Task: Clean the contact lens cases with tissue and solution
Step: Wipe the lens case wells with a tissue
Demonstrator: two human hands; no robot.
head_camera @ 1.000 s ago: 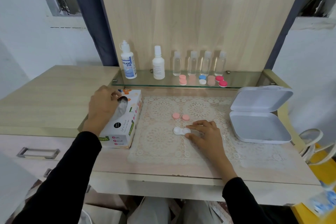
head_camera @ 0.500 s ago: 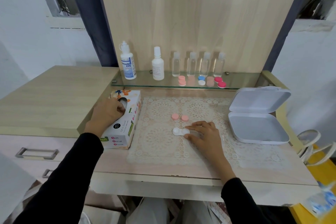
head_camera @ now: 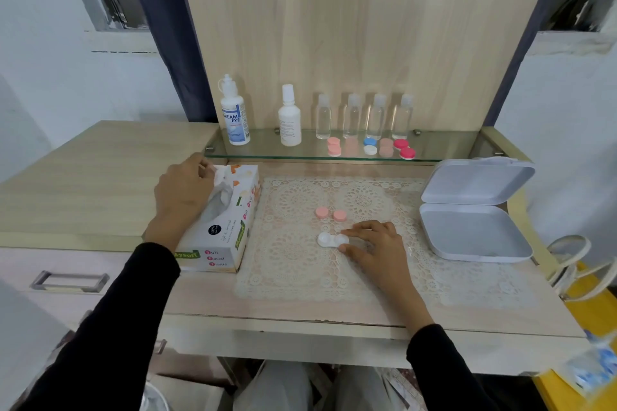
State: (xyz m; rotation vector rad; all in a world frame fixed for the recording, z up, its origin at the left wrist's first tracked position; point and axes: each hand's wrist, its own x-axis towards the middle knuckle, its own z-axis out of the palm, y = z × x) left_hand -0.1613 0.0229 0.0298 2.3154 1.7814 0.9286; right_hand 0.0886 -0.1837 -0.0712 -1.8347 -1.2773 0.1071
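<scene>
A white lens case base point(head_camera: 329, 239) lies on the lace mat point(head_camera: 300, 264). My right hand point(head_camera: 374, 247) pinches its right end between thumb and fingers. Two pink caps point(head_camera: 330, 213) sit just behind it. On the left, my left hand point(head_camera: 183, 193) grips a white tissue point(head_camera: 220, 177) rising out of the slot of the tissue box point(head_camera: 223, 230). A solution bottle point(head_camera: 235, 115) with a blue label stands on the glass shelf point(head_camera: 434, 150), far from both hands.
A white bottle point(head_camera: 289, 117), several small clear bottles point(head_camera: 364, 117) and closed lens cases point(head_camera: 370, 146) in pink, blue and red line the shelf. An open white hinged box point(head_camera: 474, 210) sits right of the mat. A yellow surface point(head_camera: 587, 294) lies beyond the desk's right edge.
My left hand went into the tissue box slot, then rose toward the box's far end with a tissue drawn up in its fingers. My right hand has stayed on the white case.
</scene>
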